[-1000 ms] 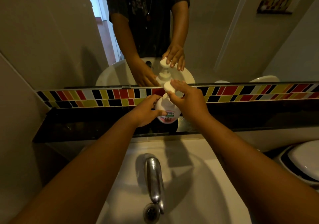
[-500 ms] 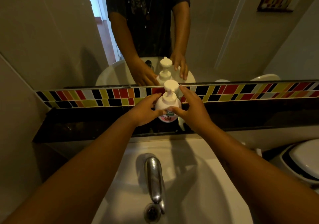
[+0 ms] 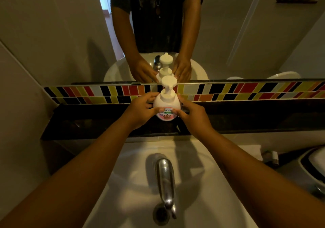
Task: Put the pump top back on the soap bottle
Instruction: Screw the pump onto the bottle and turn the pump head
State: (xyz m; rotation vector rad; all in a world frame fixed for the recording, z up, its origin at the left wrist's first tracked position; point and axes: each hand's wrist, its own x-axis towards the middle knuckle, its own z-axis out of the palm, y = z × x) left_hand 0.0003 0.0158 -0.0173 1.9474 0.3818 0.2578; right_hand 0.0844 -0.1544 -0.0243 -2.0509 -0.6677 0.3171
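A round white soap bottle (image 3: pixel 166 103) with a pink label stands upright on the dark ledge (image 3: pixel 88 120) behind the sink. Its white pump top (image 3: pixel 168 83) sits on the bottle's neck, upright. My left hand (image 3: pixel 140 110) wraps the bottle's left side, thumb on the label. My right hand (image 3: pixel 191 115) cups the right side, thumb on the front. The mirror above repeats the bottle and both hands.
A white basin (image 3: pixel 202 175) with a chrome tap (image 3: pixel 165 178) lies right below my forearms. A strip of coloured tiles (image 3: pixel 246 90) runs along the wall under the mirror. A toilet (image 3: pixel 313 166) stands at the right edge.
My right hand left the pump top and dropped down to the bottle's right side. The pump top now stands uncovered on the bottle. My left hand kept its hold.
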